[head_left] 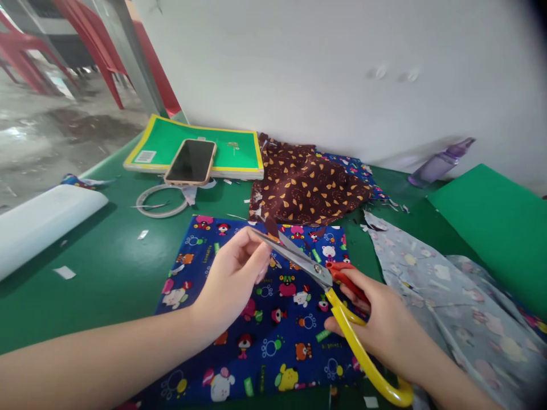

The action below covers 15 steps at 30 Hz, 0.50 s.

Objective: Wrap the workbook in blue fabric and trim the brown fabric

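My right hand grips scissors with red and yellow handles, blades pointing up and left. A small dark scrap sits at the blades near their tip. My left hand is closed in a pinch by the blade tips, apparently on that scrap, though it is too small to be sure. Both hands hover over a dark blue cartoon-print fabric lying flat on the green table.
A brown patterned fabric lies behind the blue one, a grey printed fabric at the right. A phone rests on a green-and-yellow book. A tape ring, a white roll, a purple bottle and a green sheet are around.
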Tool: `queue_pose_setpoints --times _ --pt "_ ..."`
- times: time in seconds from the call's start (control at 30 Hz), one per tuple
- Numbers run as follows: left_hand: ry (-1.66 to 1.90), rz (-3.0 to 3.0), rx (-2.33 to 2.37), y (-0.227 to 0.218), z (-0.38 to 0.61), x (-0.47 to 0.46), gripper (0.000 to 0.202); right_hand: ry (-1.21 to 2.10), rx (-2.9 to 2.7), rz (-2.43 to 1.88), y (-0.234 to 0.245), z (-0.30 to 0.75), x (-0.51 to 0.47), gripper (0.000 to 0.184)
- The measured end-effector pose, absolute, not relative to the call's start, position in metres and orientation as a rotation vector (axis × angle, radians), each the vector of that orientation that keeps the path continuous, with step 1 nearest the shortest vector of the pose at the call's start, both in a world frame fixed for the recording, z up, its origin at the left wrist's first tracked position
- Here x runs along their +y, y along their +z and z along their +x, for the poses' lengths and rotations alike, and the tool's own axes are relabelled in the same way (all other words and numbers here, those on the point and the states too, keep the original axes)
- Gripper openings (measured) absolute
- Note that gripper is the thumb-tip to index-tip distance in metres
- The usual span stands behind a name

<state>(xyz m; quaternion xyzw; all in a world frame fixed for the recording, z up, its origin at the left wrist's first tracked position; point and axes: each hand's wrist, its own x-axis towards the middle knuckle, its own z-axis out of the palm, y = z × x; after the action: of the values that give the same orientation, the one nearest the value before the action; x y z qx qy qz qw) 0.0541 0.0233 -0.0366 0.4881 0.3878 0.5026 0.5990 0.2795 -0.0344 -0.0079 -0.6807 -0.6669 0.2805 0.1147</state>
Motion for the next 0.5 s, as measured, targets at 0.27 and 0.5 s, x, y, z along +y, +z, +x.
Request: queue_pose_setpoints --times 0.27,0.5 --pt "1.130 1.158 0.928 -0.0375 0.0531 0.0236 0.007 0.858 -1.958 -1.955 -0.0090 0.2779 -0.0353 0.053" --pt "1.122 1.170 0.917 -0.0356 0.0534 0.0232 0.010 0.855 -1.934 -1.943 -0.0099 0.2796 -0.0358 0.050"
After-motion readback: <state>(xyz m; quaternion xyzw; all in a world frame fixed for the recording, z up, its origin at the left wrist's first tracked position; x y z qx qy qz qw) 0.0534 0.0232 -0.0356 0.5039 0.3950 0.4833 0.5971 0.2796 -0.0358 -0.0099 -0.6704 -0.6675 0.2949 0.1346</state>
